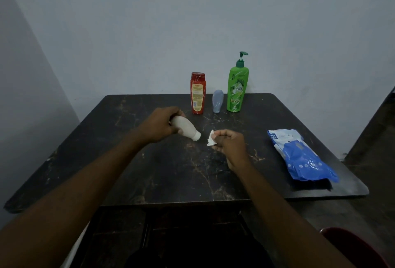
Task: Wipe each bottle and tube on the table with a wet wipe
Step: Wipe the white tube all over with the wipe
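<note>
Body in view: two arms. Left hand (162,124) and right hand (229,145) are bare. Behind each wrist the forearm is bare skin all the way back to the frame edge: left forearm (85,182), right forearm (277,199). Both forearms are slim and widen steadily away from the hand. Knuckle ridges are readable on the left hand; on the right hand, tendon lines show behind the knuckles. Light is dim, so nails and fine skin detail are too soft to call. Dark mass (198,252) sits low between the two forearms, well behind the hands: could be dark clothing, cannot tell.
</note>
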`<state>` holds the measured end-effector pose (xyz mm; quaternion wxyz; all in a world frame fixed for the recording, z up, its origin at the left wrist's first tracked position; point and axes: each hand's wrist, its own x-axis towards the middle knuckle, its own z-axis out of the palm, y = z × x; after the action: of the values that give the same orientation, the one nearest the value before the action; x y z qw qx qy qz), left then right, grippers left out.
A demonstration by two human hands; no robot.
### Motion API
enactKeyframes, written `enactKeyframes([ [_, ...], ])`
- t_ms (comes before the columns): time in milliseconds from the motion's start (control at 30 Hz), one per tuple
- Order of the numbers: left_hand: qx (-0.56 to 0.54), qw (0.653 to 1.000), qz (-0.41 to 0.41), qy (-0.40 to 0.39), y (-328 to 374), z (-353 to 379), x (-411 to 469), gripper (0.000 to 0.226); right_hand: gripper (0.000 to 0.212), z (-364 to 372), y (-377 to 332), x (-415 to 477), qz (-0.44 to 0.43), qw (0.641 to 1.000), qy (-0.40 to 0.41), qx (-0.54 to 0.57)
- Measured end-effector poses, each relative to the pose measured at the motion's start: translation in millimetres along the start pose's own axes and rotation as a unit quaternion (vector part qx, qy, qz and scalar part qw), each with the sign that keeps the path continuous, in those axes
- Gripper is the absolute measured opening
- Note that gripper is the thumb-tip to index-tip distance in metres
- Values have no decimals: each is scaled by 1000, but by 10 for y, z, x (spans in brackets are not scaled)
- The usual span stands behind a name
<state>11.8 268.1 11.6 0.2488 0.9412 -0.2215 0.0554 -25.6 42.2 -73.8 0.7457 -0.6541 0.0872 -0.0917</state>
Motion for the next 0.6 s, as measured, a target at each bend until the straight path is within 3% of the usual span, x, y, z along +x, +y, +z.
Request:
enactKeyframes([
  [367, 28, 996, -32, 77, -368, -249, 655, 43, 8, 356, 88, 695, -43, 993, 9, -107],
  [600, 54, 994, -30, 86, -555, -293, 1097, 35, 8, 557, 144, 1052, -83, 979, 34, -183],
])
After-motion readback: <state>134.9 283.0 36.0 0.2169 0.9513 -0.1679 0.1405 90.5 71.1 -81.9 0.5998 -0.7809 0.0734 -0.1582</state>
